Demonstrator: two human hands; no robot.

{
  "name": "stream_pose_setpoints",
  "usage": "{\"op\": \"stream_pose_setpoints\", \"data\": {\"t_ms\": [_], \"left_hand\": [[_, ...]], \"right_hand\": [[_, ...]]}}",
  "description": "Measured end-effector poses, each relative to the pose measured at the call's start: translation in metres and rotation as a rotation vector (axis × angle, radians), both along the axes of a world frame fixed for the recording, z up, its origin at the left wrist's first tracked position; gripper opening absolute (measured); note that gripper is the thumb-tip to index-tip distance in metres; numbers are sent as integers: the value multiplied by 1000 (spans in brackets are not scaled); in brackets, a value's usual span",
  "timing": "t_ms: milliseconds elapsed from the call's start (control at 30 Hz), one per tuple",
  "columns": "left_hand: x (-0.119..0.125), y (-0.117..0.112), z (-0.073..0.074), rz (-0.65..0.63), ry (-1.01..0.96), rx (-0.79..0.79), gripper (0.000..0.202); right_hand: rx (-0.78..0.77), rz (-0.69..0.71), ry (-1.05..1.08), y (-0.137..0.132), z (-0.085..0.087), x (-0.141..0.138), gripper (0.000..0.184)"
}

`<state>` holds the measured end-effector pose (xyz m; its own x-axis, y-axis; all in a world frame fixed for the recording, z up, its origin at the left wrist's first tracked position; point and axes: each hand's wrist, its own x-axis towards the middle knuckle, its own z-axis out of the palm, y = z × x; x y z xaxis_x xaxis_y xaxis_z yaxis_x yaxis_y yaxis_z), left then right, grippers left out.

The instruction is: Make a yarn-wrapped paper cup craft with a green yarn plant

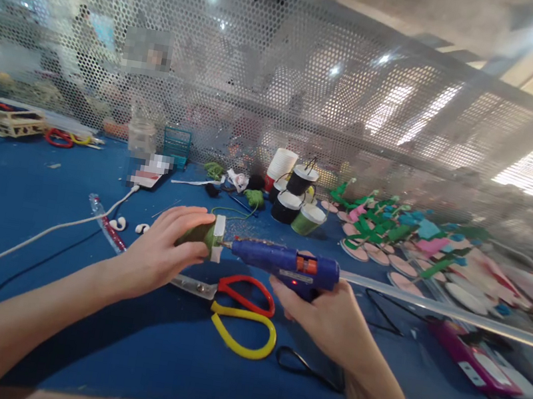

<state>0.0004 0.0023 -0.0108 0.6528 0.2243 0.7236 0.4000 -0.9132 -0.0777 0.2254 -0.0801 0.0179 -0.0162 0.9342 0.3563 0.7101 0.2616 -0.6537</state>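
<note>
My left hand (170, 248) is closed around a small green cup (204, 235) with a white rim, tipped on its side so the rim points right. In my right hand (330, 307) is a blue hot glue gun (281, 262), its nozzle at the cup's rim; whether it touches, I cannot tell. A long clear glue stick (397, 298) runs out of the gun's back to the right. Below the hands lie scissors (242, 351) with one red and one yellow handle. A green yarn strand (238, 214) trails behind the cup.
Small black and green buckets (308, 220) stand behind, near stacked white cups (282, 161). Green paper plants on pink discs (402, 265) crowd the right. A magenta power strip (474, 360), a phone (152, 171) with a white cable (49, 232), and earbuds (118, 223) lie on the blue table.
</note>
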Motion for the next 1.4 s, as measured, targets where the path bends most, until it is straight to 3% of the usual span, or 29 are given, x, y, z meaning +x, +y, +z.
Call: {"op": "stream_pose_setpoints", "data": {"t_ms": [400, 767, 1033, 1400], "left_hand": [[1, 1, 1, -65, -53, -47, 36], [0, 0, 4, -83, -48, -65, 34], [1, 0, 2, -86, 18, -11, 30], [0, 0, 4, -63, 42, 42, 27]], "right_hand": [[-63, 68, 12, -2, 1, 0, 13], [-55, 58, 38, -2, 4, 0, 13], [30, -6, 26, -2, 3, 3, 12], [40, 15, 1, 1, 1, 5, 12]]}}
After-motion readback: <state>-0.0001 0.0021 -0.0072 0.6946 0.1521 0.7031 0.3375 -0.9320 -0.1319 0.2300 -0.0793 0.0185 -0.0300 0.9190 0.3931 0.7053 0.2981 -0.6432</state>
